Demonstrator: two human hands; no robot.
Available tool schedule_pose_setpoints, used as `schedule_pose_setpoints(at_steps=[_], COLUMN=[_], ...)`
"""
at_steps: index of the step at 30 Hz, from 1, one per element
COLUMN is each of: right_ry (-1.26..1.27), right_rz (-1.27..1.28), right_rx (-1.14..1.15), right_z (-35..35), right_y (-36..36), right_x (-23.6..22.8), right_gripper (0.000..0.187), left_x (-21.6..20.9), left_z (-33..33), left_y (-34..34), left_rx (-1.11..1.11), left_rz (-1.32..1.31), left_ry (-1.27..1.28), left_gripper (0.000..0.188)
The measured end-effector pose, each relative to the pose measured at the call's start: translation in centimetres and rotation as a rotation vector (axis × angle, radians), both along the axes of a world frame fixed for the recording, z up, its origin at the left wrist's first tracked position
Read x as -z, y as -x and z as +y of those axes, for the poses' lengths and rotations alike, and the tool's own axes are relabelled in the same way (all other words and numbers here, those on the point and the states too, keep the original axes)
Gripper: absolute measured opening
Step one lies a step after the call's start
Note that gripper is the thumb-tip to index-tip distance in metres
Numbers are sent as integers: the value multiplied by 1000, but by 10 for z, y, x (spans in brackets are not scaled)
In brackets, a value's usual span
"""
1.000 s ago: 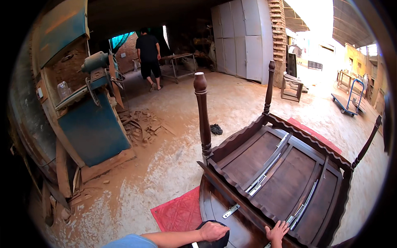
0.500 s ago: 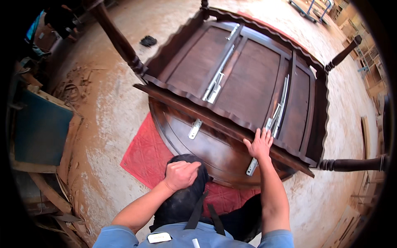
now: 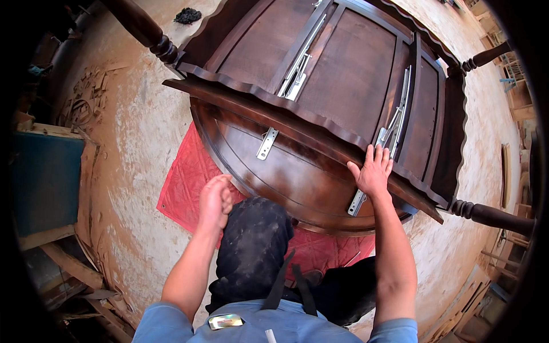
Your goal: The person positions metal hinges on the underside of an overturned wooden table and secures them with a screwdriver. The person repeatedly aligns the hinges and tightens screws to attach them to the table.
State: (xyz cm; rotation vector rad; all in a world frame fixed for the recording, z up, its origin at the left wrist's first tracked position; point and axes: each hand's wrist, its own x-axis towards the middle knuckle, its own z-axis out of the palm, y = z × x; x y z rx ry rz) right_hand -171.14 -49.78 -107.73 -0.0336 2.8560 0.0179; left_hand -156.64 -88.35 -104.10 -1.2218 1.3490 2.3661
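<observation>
A dark brown wooden table (image 3: 349, 66) lies upside down in front of me, its turned legs (image 3: 136, 26) sticking out. My right hand (image 3: 374, 170) lies on its wavy-edged apron (image 3: 274, 106), fingers spread, beside a metal slide rail (image 3: 397, 111). Another rail (image 3: 300, 68) runs along the underside further left. Under the apron, a rounded tabletop leaf (image 3: 251, 171) carries two slotted metal brackets, one at left (image 3: 267, 143) and one below my right hand (image 3: 357, 203). My left hand (image 3: 216, 200) is closed in the air by my knee; whatever it holds, if anything, is hidden.
A red quilted cloth (image 3: 186, 177) lies beneath the leaf on the dusty floor. At left stand a blue-green panel (image 3: 48, 177) and scrap wood (image 3: 71, 266). A black bundle (image 3: 187, 15) lies beyond, and wooden racks (image 3: 517, 86) line the right side.
My left hand has risen off my knee and moved forward and left, still closed. My view has shifted nearer the table. My right hand stays on the apron.
</observation>
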Motion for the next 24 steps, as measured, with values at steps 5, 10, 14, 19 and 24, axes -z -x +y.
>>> schedule_pose_setpoints(at_steps=[5,10,14,19,24], right_ry=[12,1,-22,-23,-32], right_rz=[6,8,1,15,18], right_rx=[-7,-7,-11,-20,-21], right_z=[-5,-1,-2,-2,-1], right_y=[0,1,0,2,1], right_x=[-3,1,2,2,3], right_gripper=[93,93,94,94,93], left_x=[74,121,139,165,172], left_z=[-45,-59,-56,-65,-60], left_y=[-22,-59,-73,-86,-84], left_rx=[-329,-267,-196,-140,-124], left_rz=[-86,-47,-66,-140,-122], left_ry=[-313,-459,-458,-389,-358], left_gripper=[19,24,22,16,10])
